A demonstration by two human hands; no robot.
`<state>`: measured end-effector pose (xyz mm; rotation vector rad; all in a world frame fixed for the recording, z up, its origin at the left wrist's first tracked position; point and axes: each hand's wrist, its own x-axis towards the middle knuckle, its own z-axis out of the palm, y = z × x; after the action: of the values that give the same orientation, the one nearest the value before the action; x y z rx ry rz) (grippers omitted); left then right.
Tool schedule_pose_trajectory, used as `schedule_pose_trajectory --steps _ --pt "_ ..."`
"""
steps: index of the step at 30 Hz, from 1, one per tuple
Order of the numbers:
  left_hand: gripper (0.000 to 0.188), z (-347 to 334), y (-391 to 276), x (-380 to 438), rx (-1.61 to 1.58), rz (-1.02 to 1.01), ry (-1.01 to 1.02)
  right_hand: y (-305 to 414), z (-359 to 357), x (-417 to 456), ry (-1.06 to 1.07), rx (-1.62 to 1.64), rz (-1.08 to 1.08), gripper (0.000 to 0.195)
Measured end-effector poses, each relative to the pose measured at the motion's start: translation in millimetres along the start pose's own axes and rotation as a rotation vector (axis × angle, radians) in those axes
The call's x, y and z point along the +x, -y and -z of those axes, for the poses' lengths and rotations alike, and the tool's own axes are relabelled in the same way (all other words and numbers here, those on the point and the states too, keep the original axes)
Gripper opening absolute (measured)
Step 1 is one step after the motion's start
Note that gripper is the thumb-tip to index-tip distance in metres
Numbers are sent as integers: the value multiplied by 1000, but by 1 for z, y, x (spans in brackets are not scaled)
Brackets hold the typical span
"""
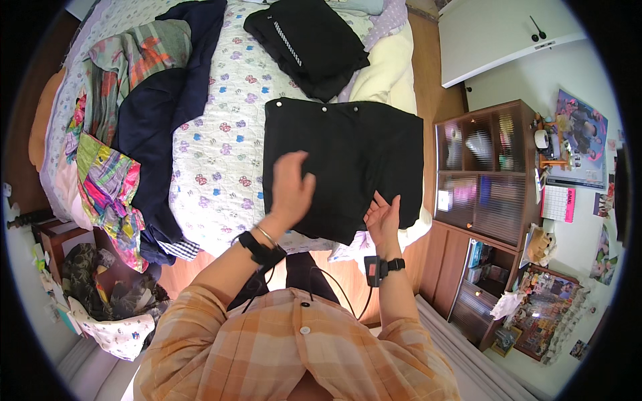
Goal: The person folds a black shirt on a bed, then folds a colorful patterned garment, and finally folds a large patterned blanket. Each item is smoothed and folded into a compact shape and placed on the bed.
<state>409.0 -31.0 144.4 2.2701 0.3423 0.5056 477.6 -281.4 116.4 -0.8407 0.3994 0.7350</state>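
Note:
A black garment [333, 165], spread in a roughly square shape, lies at the near end of the bed before me. Several shiny round snaps sit along its far edge. Over its left part is my left hand [293, 188], thumb and forefinger apart, nothing visible between them; whether it presses on the cloth I cannot tell. My right hand [383, 218] is at the near right edge of the garment, palm turned up and fingers spread against the fabric. Just beyond lies a folded black garment [316, 47] with a pale patterned strip.
A flower-print quilt [225, 150] covers the bed. On its left lie navy clothing [150, 115], a plaid cloth [145, 47] and a colourful printed garment [108, 183]. A wooden cabinet [481, 210] with ribbed panes stands right. Cloth items [108, 311] pile up at lower left.

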Motion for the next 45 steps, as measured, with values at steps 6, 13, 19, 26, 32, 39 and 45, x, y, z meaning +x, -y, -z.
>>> schedule_pose_trajectory --steps 6,13,19,26,32,39,45 --pt "73 -22 109 -6 -63 677 -179 -43 -14 9 -283 -736 178 34" --pt "41 9 99 13 -897 1015 179 -37 -3 25 -193 -449 38 34" --pt "44 35 93 1 -1029 924 89 -33 -27 12 -113 -496 74 32" --pt "40 137 115 -36 -1009 809 -8 -68 -87 2 151 -577 75 34" --pt "35 178 185 -101 -932 892 -131 -148 -107 44 259 -625 -52 37" --pt "48 168 191 -132 -843 1001 -81 -168 -135 84 -100 -902 188 59" --pt "45 166 192 -146 -810 1044 103 -158 -132 127 -231 -1027 361 47"
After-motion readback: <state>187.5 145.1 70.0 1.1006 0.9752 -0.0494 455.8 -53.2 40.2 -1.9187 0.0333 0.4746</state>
